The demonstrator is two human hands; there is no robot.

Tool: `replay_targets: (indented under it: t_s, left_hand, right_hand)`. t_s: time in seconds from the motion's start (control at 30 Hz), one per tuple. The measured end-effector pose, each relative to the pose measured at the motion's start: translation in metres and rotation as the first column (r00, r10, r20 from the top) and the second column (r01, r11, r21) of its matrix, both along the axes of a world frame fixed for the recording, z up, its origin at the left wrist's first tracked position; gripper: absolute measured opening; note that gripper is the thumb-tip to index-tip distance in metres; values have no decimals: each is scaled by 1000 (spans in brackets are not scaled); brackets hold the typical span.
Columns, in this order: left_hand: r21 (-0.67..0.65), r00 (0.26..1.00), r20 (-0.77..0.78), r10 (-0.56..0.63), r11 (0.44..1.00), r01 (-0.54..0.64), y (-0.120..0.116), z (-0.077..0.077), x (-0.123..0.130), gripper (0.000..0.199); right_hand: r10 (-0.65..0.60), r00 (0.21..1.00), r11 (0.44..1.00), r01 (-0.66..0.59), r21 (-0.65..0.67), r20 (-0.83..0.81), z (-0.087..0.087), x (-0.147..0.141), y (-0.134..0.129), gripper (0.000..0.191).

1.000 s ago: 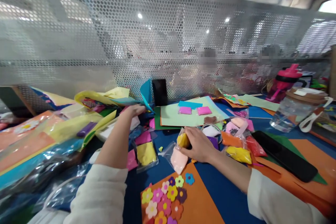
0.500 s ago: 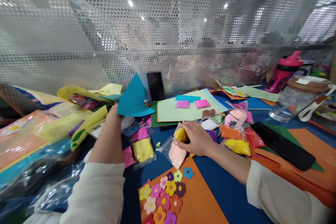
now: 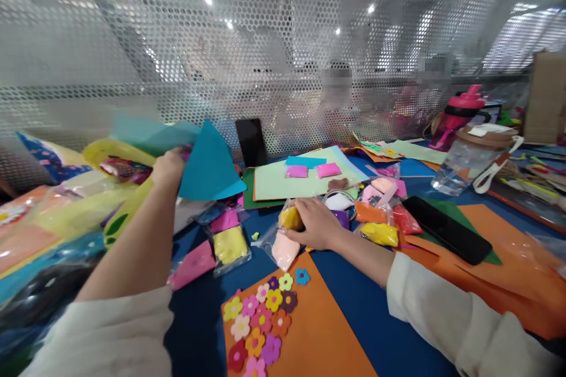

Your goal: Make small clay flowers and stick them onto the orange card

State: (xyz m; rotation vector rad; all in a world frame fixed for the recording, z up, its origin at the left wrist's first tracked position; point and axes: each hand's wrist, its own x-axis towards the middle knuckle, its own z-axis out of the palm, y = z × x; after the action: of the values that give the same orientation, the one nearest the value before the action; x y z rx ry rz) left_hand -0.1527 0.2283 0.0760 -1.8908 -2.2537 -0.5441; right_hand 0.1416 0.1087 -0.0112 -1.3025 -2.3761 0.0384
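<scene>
Rn our R hand (image 3: 315, 224) grasps the yellow clay pkt (image 3: 289, 218) at its left, but can't tell if our L hand (image 3: 168, 166), far left by blue paper (image 3: 207, 165), grips.

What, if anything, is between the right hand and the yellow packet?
Nothing visible: the right hand is directly on the yellow packet. The pale pink packet lies close by on the near side, toward the wearer, but not between them.
</scene>
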Motion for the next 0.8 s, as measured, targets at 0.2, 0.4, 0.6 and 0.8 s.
replay_targets:
  t_s: [0.2, 0.4, 0.6, 0.8]
  left_hand:
    - [284, 972, 225, -74, 959, 7, -44, 49, 10, 41]
    - [362, 777, 472, -416, 895, 259, -98, 6, 52, 68]
    - [376, 721, 456, -522, 847, 375, -119, -78, 80, 40]
    - [431, 742, 240, -626, 754, 496, -128, -98, 88, 23]
  right_hand:
    - [-1, 1000, 1000, 1, 25, -10, 1, 2, -2, 71]
    - [-37, 996, 992, 46, 118, -76, -4, 4, 1, 72]
    - [-71, 992, 973, 93, 213, -106, -11, 7, 4, 76]
    - [82, 995, 952, -59, 301, -64, -9, 8, 2, 77]
